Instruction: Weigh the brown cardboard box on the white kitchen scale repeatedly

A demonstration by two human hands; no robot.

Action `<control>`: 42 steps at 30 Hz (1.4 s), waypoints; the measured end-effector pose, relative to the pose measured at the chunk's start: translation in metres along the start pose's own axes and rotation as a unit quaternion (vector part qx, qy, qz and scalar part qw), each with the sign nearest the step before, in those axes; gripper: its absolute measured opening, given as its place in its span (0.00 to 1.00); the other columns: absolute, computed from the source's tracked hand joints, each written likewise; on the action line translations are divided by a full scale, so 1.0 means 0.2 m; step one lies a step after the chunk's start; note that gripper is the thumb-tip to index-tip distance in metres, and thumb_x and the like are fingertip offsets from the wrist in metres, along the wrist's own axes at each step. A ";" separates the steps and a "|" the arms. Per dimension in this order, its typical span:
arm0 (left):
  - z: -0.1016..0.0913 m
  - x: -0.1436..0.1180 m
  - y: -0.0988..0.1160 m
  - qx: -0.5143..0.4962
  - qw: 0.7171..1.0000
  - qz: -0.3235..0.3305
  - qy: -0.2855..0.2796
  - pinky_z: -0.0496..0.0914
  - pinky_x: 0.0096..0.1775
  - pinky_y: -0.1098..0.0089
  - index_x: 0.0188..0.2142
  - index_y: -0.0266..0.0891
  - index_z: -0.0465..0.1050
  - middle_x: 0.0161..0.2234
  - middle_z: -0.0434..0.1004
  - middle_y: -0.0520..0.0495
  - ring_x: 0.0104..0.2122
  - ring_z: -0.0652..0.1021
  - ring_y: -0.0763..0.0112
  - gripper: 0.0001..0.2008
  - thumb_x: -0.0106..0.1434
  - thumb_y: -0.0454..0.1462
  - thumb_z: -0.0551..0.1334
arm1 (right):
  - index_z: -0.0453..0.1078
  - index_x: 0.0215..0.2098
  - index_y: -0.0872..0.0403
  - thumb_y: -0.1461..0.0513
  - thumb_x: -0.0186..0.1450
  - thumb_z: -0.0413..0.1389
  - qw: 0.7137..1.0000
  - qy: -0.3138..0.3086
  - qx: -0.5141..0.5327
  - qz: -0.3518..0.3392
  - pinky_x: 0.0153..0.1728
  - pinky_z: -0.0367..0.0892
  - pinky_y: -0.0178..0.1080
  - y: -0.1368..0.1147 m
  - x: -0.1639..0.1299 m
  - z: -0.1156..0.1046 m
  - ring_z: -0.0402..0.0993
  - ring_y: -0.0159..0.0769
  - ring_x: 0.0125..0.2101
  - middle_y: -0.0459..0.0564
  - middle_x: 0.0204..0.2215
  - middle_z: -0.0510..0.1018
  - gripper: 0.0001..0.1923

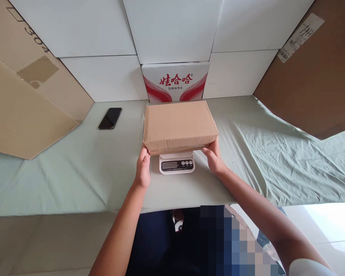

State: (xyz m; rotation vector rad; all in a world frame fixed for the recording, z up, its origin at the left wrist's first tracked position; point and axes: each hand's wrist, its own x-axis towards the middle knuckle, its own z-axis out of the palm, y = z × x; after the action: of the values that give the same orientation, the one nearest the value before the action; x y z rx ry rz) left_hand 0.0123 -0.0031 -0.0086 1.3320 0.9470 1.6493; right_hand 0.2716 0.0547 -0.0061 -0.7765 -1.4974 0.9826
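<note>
A brown cardboard box (179,120) is over a small white kitchen scale (176,171), hiding most of its platform. Whether the box rests on the scale I cannot tell. My left hand (143,168) grips the box's near left corner, thumb at the front and fingers hidden underneath. At the near right corner, my right hand (215,156) holds the box from below, its thumb along the lower front edge. The scale's dark panel faces me, with a grey display showing no readable figure and three round buttons.
A black smartphone (110,118) lies left of the box on the pale green cloth (74,165). Behind stands a white and red carton (176,82) against white panels. Large cardboard sheets (37,107) flank the left; another brown cardboard piece (313,84) stands at right.
</note>
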 end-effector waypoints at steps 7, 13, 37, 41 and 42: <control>-0.02 0.01 -0.02 0.013 1.000 -0.005 0.014 0.60 0.70 0.52 0.68 0.49 0.67 0.69 0.69 0.43 0.71 0.65 0.51 0.31 0.71 0.56 0.54 | 0.40 0.76 0.36 0.42 0.65 0.58 1.000 -0.016 -0.015 0.009 0.78 0.44 0.56 -0.02 0.00 0.03 0.43 0.49 0.77 0.41 0.78 0.47 0.48; -0.03 0.01 -0.03 0.030 0.999 -0.001 0.017 0.59 0.70 0.52 0.69 0.49 0.65 0.69 0.68 0.44 0.71 0.65 0.51 0.32 0.71 0.56 0.53 | 0.38 0.77 0.37 0.42 0.65 0.58 1.000 -0.020 -0.016 0.017 0.78 0.44 0.57 -0.01 -0.01 0.02 0.43 0.49 0.77 0.41 0.78 0.47 0.49; -0.04 0.00 -0.02 0.037 0.998 -0.012 0.040 0.61 0.69 0.52 0.66 0.49 0.68 0.66 0.73 0.42 0.71 0.66 0.50 0.33 0.69 0.59 0.55 | 0.38 0.76 0.34 0.44 0.65 0.59 1.000 -0.009 -0.011 0.028 0.78 0.41 0.62 -0.01 -0.04 0.05 0.39 0.49 0.78 0.41 0.77 0.50 0.49; -0.05 -0.01 -0.02 0.041 0.998 -0.010 0.036 0.62 0.69 0.53 0.67 0.48 0.67 0.67 0.72 0.43 0.70 0.67 0.50 0.32 0.70 0.57 0.55 | 0.40 0.76 0.34 0.43 0.65 0.59 1.000 -0.007 -0.014 0.021 0.78 0.42 0.62 -0.02 -0.03 0.04 0.43 0.51 0.77 0.42 0.77 0.49 0.48; -0.05 -0.01 -0.02 0.042 0.998 -0.008 0.035 0.62 0.69 0.53 0.67 0.48 0.67 0.67 0.72 0.43 0.70 0.67 0.49 0.32 0.70 0.56 0.56 | 0.40 0.76 0.35 0.43 0.65 0.59 1.000 -0.006 -0.013 0.019 0.77 0.42 0.62 -0.02 -0.03 0.04 0.44 0.52 0.76 0.42 0.77 0.48 0.48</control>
State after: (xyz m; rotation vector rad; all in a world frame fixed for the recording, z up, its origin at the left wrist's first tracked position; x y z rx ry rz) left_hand 0.0037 -0.0029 -0.0147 1.3241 1.0764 1.6697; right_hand 0.2642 0.0471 -0.0060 -0.8218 -1.5145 0.9988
